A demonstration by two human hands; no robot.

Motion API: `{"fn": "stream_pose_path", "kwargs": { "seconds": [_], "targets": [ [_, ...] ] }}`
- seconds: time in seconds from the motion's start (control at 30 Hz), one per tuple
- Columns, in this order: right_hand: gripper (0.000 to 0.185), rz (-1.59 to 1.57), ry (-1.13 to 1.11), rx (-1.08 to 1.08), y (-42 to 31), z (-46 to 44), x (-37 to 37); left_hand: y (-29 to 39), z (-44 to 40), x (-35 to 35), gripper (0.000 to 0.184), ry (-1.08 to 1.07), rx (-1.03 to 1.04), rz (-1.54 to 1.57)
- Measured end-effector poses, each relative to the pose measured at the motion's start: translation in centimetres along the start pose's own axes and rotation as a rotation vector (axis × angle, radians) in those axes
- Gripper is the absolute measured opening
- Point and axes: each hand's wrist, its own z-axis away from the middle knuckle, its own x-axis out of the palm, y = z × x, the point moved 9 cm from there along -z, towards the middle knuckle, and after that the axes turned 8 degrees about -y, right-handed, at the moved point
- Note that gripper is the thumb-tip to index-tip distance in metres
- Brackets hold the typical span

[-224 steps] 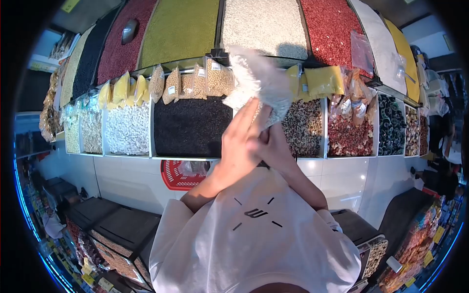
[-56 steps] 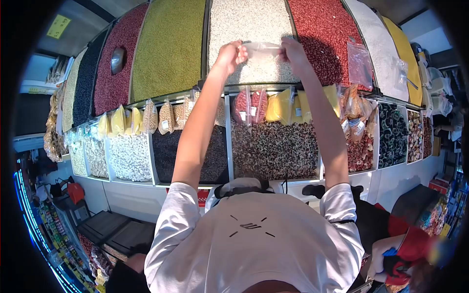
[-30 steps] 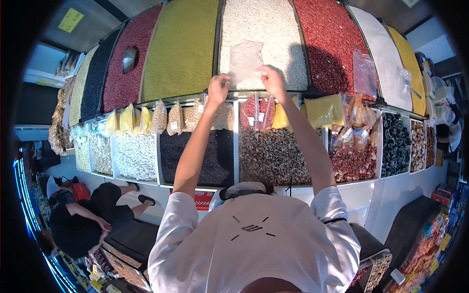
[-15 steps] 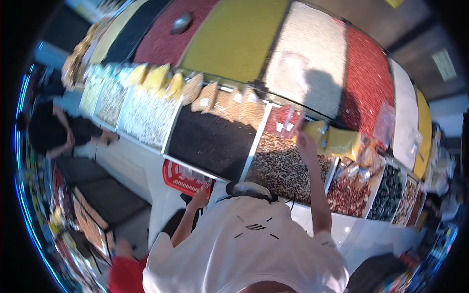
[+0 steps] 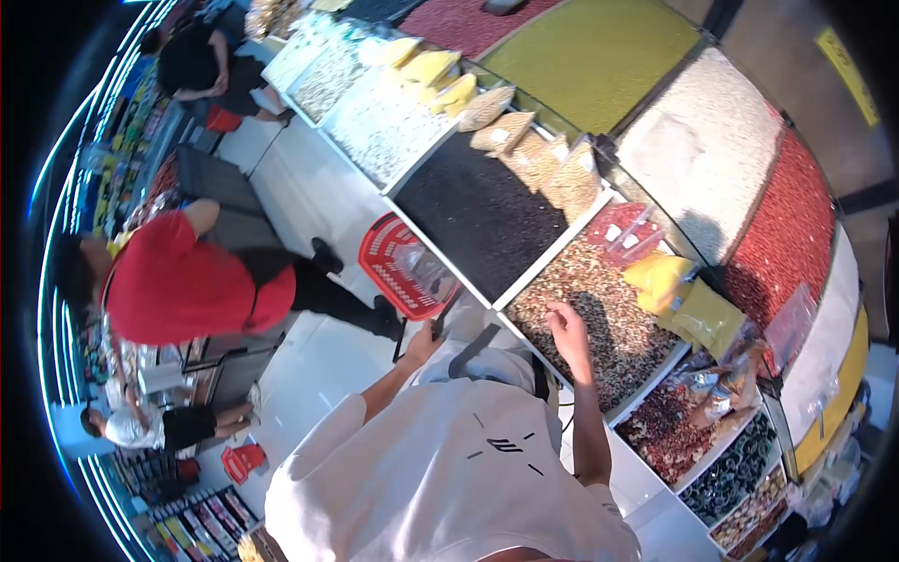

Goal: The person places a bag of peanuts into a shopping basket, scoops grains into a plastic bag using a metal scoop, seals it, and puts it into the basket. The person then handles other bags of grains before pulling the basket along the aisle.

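Observation:
My left hand (image 5: 424, 345) is low beside my leg, at the near edge of a red basket (image 5: 382, 272); its fingers are mostly hidden, and a grip on the basket cannot be made out. Clear plastic bags lie in the basket. My right hand (image 5: 568, 335) is raised in front of the bin of mixed grains (image 5: 592, 281), fingers loosely bent and apart, holding nothing. A clear plastic bag (image 5: 670, 145) lies flat on the white beans (image 5: 721, 103). Bags of red beans (image 5: 626, 231) and yellow grain (image 5: 658, 279) stand behind the mixed grains.
A person in red (image 5: 187, 281) is close on the left, legs reaching near the basket. Further off are a person in black (image 5: 192, 61) and one in a white shirt (image 5: 131, 426). A dark grain bin (image 5: 478, 211) borders the basket; another red basket (image 5: 243, 462) is farther back.
The view has turned left. Both hands have come down from the white beans, where the plastic bag was let go. My left hand is now by the basket; the person in red has come into view.

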Motion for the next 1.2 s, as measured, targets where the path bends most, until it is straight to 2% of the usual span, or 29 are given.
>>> {"fn": "stream_pose_path", "kwargs": {
  "seconds": [0.07, 0.13, 0.23, 0.27, 0.33, 0.4, 0.43, 0.47, 0.53, 0.57, 0.63, 0.67, 0.77, 0.83, 0.93, 1.0, 1.07, 1.2],
  "targets": [
    [0.020, 0.087, -0.107, 0.025, -1.3, -0.3, 3.2, -2.5, 0.8, 0.8, 0.034, -0.064, -0.038, -0.088],
    [0.023, 0.035, -0.257, 0.003, -1.6, -0.6, 7.3, -3.4, 2.1, 0.6, 0.030, 0.002, 0.012, -0.075],
    [0.032, 0.295, -0.494, 0.044, -1.7, -0.9, 13.1, -4.4, 2.1, 0.3, 0.027, -0.008, -0.085, -0.171],
    [0.038, 0.319, -0.536, 0.054, -2.7, -0.7, 14.6, -4.4, 1.6, 0.1, 0.027, 0.001, -0.073, -0.157],
    [0.045, 0.288, -0.564, -0.021, 0.2, -1.2, 19.0, -4.4, 0.8, -0.1, 0.028, -0.002, -0.035, -0.153],
    [0.051, 0.327, -0.601, 0.087, 0.5, -1.5, 22.1, -5.0, 0.3, -0.4, 0.029, -0.014, -0.032, -0.154],
    [0.055, 0.333, -0.557, 0.025, 1.9, -2.1, 24.1, -5.0, -0.1, -0.6, 0.029, -0.015, 0.013, -0.140],
    [0.062, 0.212, -0.667, 0.266, 2.8, -1.9, 26.1, -5.0, -0.4, -1.0, 0.029, -0.014, 0.055, -0.127],
    [0.065, -0.046, -0.653, 0.443, 1.7, -1.8, 28.9, -4.9, -0.7, -1.6, 0.029, -0.019, 0.143, -0.081],
    [0.065, -0.022, -0.664, 0.445, 3.7, -2.6, 30.8, -4.7, -0.7, -2.1, 0.029, -0.034, 0.188, -0.090],
    [0.062, 0.247, -0.443, 0.161, 8.9, -5.6, 32.7, -4.8, -0.8, -3.2, 0.030, -0.044, 0.218, -0.060],
    [0.056, -0.009, -0.460, 0.345, 6.3, -4.9, 33.0, -5.3, -1.0, -3.8, 0.030, -0.040, 0.234, -0.018],
    [0.049, 0.045, -0.442, 0.426, 4.2, -5.8, 34.1, -6.7, -1.6, -5.5, 0.030, -0.021, 0.244, 0.062],
    [0.037, 0.101, -0.379, 0.232, 2.6, -7.2, 34.4, -6.8, -2.0, -6.7, 0.030, -0.010, 0.249, 0.084],
    [0.031, 0.058, -0.387, 0.154, 3.5, -8.2, 35.7, -8.2, -2.8, -7.1, 0.030, 0.001, 0.283, 0.039],
    [0.029, 0.057, -0.410, 0.222, 2.7, -8.5, 36.4, -9.1, -3.3, -7.1, 0.028, -0.004, 0.277, 0.005],
    [0.030, 0.010, -0.475, 0.434, 2.8, -8.3, 36.9, -9.1, -3.6, -7.8, 0.026, 0.023, 0.287, -0.051],
    [0.030, 0.004, -0.571, 0.581, 2.6, -9.5, 38.9, -10.7, -5.0, -9.8, 0.027, -0.028, 0.220, -0.091]
  ]
}}
